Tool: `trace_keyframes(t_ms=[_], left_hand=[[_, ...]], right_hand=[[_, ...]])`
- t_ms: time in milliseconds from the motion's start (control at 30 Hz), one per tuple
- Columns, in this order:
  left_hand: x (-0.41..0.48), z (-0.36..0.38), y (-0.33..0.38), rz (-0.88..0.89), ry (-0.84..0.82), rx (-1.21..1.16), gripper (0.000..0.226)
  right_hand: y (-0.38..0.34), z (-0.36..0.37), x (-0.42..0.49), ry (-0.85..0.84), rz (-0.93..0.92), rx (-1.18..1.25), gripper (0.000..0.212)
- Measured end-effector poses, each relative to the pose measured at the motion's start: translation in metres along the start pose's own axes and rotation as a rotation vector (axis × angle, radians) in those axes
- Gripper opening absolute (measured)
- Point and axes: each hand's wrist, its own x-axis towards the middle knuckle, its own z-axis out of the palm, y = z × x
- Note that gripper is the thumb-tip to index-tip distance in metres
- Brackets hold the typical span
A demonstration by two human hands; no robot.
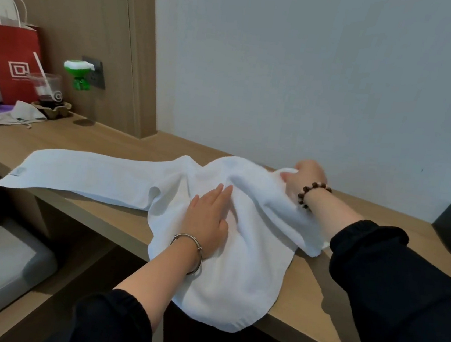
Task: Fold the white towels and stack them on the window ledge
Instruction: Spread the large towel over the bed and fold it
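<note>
My left hand (208, 216) lies flat on the white towel (99, 181), fingers straight and together, pressing the bunched middle of the cloth down onto the wooden ledge (126, 142). My right hand (306, 177), at about 2 o'clock from the left, is clenched round a far fold of the same towel close to the wall, lifting that edge slightly. From under my left palm a long flat strip of towel runs out toward 9 o'clock along the ledge, its end poking past the near edge. At 6 o'clock a rounded lobe of cloth hangs over the ledge front. A red paper bag (12, 62) stands well apart at 10 o'clock.
</note>
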Motion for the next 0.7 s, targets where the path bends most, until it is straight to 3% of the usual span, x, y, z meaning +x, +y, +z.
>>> trace_keyframes(t_ms=[133, 233, 400, 533, 700], left_hand=[[0.002, 0.004, 0.001, 0.076, -0.108, 0.082, 0.066], [0.005, 0.009, 0.001, 0.104, -0.170, 0.187, 0.056], [0.012, 0.015, -0.004, -0.009, -0.188, 0.249, 0.049], [0.021, 0.015, -0.006, -0.112, -0.185, 0.285, 0.050], [0.033, 0.012, -0.008, -0.206, -0.162, 0.320, 0.049]], right_hand=[[0.006, -0.015, 0.022, 0.486, 0.202, 0.402, 0.020], [0.003, -0.012, 0.034, 0.555, 0.214, 0.495, 0.021], [-0.007, 0.037, 0.032, 0.091, -0.003, -0.231, 0.061], [-0.011, 0.051, -0.001, -0.024, -0.076, -0.267, 0.056], [0.003, 0.055, -0.052, -0.566, -0.163, -0.517, 0.071]])
